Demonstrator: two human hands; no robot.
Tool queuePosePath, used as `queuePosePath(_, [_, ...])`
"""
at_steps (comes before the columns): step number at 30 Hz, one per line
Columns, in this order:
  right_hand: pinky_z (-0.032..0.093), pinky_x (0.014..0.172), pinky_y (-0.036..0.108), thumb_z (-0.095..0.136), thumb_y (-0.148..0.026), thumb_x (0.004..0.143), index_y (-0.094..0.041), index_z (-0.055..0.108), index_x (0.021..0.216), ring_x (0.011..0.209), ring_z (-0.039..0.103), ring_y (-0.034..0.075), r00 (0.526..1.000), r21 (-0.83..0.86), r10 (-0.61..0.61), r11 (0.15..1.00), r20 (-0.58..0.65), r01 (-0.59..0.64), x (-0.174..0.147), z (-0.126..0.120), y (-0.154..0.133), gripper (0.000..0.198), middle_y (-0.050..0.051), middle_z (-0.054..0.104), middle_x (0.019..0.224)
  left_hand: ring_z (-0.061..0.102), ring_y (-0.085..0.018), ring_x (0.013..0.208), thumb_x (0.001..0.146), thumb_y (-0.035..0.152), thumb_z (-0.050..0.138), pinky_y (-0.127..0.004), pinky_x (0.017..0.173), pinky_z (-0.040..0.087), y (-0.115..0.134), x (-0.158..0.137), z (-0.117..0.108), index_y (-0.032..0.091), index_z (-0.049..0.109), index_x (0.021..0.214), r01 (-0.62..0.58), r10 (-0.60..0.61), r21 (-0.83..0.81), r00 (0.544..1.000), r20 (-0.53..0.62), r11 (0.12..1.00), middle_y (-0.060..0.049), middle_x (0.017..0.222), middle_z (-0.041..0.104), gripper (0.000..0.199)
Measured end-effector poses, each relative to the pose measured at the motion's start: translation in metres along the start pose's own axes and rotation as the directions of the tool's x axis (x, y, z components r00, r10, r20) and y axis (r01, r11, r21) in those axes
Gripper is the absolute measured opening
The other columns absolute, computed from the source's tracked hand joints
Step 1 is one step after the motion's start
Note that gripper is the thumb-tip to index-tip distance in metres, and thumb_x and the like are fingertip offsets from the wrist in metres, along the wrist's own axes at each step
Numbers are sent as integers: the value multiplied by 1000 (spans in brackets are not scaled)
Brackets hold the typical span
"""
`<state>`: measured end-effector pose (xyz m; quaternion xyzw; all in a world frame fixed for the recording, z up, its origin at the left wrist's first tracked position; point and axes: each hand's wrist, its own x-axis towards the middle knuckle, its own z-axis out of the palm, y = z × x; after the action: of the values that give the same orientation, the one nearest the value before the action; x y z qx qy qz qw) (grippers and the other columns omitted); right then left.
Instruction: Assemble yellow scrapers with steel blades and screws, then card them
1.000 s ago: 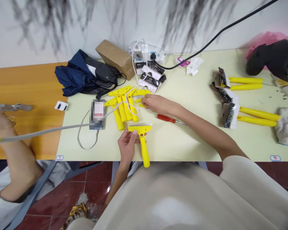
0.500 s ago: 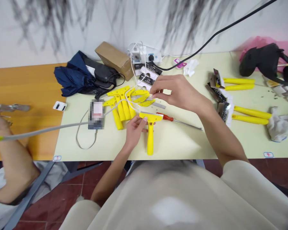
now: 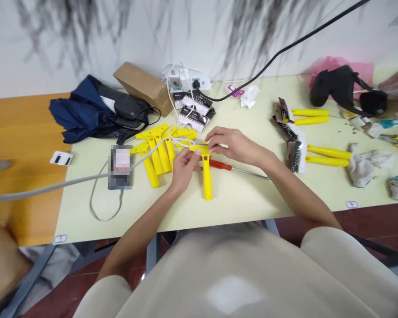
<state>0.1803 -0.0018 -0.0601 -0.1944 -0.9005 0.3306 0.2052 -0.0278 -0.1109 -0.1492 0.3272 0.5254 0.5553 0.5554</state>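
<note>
A yellow scraper (image 3: 207, 179) with a T-shaped head hangs handle-down over the table. My left hand (image 3: 183, 170) is closed on the left end of its head, thumb on top. At the head's right end, my right hand (image 3: 230, 143) has its fingers pinched together; what lies between them is too small to make out. A thin grey metal strip shows along the head's top edge. Left of my left hand lie several more yellow scrapers (image 3: 155, 157), with loose yellow head pieces (image 3: 185, 132) behind. Just beyond the held scraper rests a red-handled screwdriver (image 3: 220, 164), partly hidden.
White cables cross the yellow pieces from a power strip (image 3: 202, 81). Small boxes (image 3: 194, 117), a carton (image 3: 142, 86) and a dark blue umbrella (image 3: 82, 108) stand behind. Boxed yellow-handled tools (image 3: 330, 152) lie right. Another person's arm (image 3: 3, 260) is at left.
My right hand has come down from above the loose pieces to the scraper's head. My left hand still holds the scraper. The view has shifted right, and the other person's hand has left it.
</note>
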Motion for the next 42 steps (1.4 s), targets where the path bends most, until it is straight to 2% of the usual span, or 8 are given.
queuePosePath(6, [53, 87, 37, 54, -27, 117, -18, 77, 113, 91, 69, 26, 994, -78, 10, 997, 110, -1, 4, -2, 8, 25, 12, 73, 105, 86, -27, 102, 96, 59, 84, -30, 66, 71, -3, -6, 0, 23, 73, 121, -8, 7, -45, 1000, -17, 999, -10, 118, 84, 45])
queuePosePath(14, [57, 93, 40, 53, -18, 114, -16, 83, 112, 96, 75, 26, 993, -103, -12, 994, 114, 24, -1, -6, 8, 30, 15, 80, 114, 87, -28, 102, 98, 59, 83, -32, 68, 72, -3, -6, 0, 23, 69, 124, -13, 11, -61, 999, -37, 998, -11, 121, 84, 46])
queuePosePath(20, [57, 89, 39, 54, -16, 113, -17, 81, 110, 97, 73, 26, 995, -137, 0, 991, 104, 15, 0, 3, 5, 27, 14, 75, 116, 86, -24, 99, 97, 59, 83, -30, 69, 71, -6, -5, -2, 24, 65, 120, -5, 3, -89, 1000, -27, 996, -9, 121, 84, 45])
queuePosePath(23, [58, 89, 41, 58, -17, 111, -16, 81, 110, 97, 72, 26, 996, -131, 29, 991, 80, -18, 0, 10, 7, 23, 15, 71, 121, 86, -25, 101, 98, 59, 82, -31, 71, 72, -7, -5, -2, 26, 64, 127, -14, 13, -94, 1000, -8, 995, -8, 123, 84, 48])
queuePosePath(28, [58, 92, 43, 67, -21, 107, -19, 82, 106, 97, 72, 27, 996, -19, 92, 996, -4, -92, 1, 21, 13, 15, 12, 72, 113, 85, -25, 104, 101, 59, 80, -30, 74, 71, -8, -4, -4, 26, 62, 134, -32, 32, -76, 999, -2, 997, -9, 126, 83, 50])
queuePosePath(34, [57, 99, 47, 82, -27, 95, -21, 87, 95, 102, 73, 28, 978, 132, 193, 974, -75, -182, 4, 24, 19, 7, 11, 71, 118, 85, -27, 108, 101, 57, 80, -34, 80, 73, -7, -6, -3, 25, 62, 125, -74, 74, -71, 997, 0, 995, -9, 121, 83, 43])
queuePosePath(40, [59, 83, 38, 86, -31, 88, -20, 82, 84, 95, 75, 24, 926, 338, 375, 877, -35, -343, 5, 28, 16, 12, 9, 77, 112, 84, -27, 110, 103, 57, 78, -35, 81, 73, -9, -7, -3, 25, 63, 126, -99, 100, -65, 995, 2, 993, -9, 119, 83, 42])
queuePosePath(42, [59, 80, 35, 86, -31, 88, -20, 81, 84, 95, 75, 23, 922, 353, 387, 865, -19, -356, 5, 28, 15, 13, 9, 78, 113, 84, -26, 109, 103, 57, 77, -35, 81, 73, -10, -6, -3, 25, 63, 126, -102, 102, -72, 995, 2, 992, -9, 121, 82, 41])
